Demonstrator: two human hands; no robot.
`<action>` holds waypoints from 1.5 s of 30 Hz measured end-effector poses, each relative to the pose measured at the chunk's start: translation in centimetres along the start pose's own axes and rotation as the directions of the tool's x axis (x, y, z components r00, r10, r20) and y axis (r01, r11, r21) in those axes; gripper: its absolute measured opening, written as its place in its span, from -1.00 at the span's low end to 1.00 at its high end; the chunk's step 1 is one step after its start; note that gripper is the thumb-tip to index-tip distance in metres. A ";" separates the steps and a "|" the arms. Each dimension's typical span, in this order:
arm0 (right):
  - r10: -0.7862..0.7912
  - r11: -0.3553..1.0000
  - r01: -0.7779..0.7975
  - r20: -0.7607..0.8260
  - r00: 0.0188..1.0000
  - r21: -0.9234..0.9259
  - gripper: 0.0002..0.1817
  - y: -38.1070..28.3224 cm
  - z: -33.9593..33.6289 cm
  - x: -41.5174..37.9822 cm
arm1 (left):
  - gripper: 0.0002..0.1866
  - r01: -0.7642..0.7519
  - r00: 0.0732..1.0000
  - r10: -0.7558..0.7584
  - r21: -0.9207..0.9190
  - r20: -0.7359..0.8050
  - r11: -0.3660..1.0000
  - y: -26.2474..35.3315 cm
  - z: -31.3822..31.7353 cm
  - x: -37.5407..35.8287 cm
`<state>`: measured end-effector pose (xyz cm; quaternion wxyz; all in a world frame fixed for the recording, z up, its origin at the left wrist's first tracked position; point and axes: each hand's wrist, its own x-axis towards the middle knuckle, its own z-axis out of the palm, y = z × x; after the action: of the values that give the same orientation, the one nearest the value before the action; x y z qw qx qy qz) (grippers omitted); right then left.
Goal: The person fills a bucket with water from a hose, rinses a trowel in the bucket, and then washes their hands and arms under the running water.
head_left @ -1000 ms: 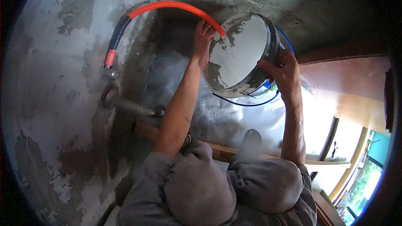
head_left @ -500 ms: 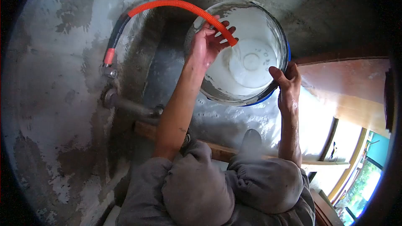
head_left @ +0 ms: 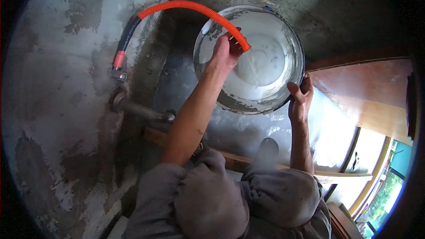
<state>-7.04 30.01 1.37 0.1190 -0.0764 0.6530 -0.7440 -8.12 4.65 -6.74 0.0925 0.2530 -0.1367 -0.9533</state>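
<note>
A round, pale bucket (head_left: 265, 68) with a dark rim tilts its open mouth toward me, its inner wall wet and streaked with grey. My right hand (head_left: 301, 97) grips the rim at the lower right, thumb inside and fingers behind. An orange corrugated hose (head_left: 190, 4) arches over from the left, and a thin stream of water runs from its end into the bucket. My left hand (head_left: 226, 53) is held over the bucket, just under the hose end. Its fingers look extended, partly hidden behind the hose.
The hose's black lower part joins a metal tap (head_left: 118, 75) by the stained concrete wall (head_left: 53, 106). Below it a metal pipe (head_left: 141, 111) juts out. A wet grey surface (head_left: 239, 128) with suds lies under the bucket. A wooden board (head_left: 363, 79) stands at right.
The bucket has tipped slightly and more of its wet side wall shows. My left hand has turned, its fingers now less visible behind the hose. My right hand keeps the rim.
</note>
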 end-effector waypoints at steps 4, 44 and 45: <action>0.031 1.000 -0.032 -0.016 0.999 -0.001 -0.45 -0.2 0.6 0.0 | -0.78 0.115 0.993 -0.115 0.144 -0.012 0.983 -0.6 -0.6 0.4; 0.365 0.613 -0.148 0.112 0.924 -0.776 -0.44 -8.3 4.0 0.9 | -0.79 -0.192 0.981 0.177 0.492 0.077 0.849 2.6 1.9 -3.8; 0.430 0.500 -0.141 0.103 0.897 -0.855 -0.43 -8.6 5.0 1.0 | -0.74 -0.282 0.958 0.254 0.575 0.131 0.768 2.8 1.8 -3.8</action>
<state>-7.28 25.95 10.54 0.2900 -0.1256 0.9018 -0.2948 -5.45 3.32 -2.68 0.1414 0.2251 -0.4614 -0.8464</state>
